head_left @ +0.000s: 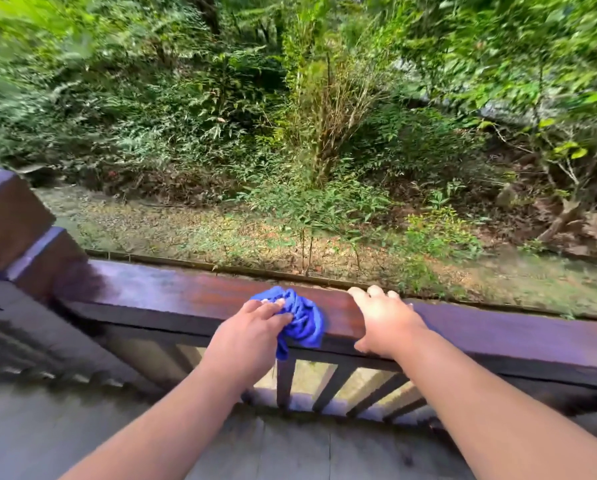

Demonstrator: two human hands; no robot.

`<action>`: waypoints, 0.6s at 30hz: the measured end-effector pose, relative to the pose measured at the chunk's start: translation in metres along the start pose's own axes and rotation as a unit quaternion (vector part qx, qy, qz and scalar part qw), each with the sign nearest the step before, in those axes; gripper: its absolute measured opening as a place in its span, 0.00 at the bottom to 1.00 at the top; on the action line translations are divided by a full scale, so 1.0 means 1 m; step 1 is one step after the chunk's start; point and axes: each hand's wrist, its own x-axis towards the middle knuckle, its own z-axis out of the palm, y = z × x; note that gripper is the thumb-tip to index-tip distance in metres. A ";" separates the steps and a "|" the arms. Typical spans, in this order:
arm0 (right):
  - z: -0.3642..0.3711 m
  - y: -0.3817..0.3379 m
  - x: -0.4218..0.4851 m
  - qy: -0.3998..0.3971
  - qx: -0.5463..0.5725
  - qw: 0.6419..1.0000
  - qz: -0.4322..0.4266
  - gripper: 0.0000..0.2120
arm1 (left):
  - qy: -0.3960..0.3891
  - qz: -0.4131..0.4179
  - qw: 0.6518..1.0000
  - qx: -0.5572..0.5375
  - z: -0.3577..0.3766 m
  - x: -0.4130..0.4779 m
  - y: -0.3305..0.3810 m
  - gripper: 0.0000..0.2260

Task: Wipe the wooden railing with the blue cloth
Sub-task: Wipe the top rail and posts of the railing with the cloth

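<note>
A dark brown wooden railing [172, 292] runs across the head view from left to right. A crumpled blue cloth [305, 322] lies bunched on the top of the rail, with one end hanging down over its near side. My left hand [252, 336] is shut on the cloth and presses it against the rail. Just to the right, my right hand [383, 322] grips the rail's top, fingers curled over the far edge and thumb on the near side.
A thick square wooden post [9, 220] ends the rail at the left. Dark balusters [285, 382] stand below the rail. Grey deck boards [47, 434] lie underfoot. Beyond the rail are a dirt strip and dense green bushes [290, 116].
</note>
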 end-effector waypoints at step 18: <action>0.002 -0.070 0.016 0.053 0.080 0.990 -0.103 0.53 | -0.029 -0.014 0.999 0.007 -0.002 0.007 0.000 0.23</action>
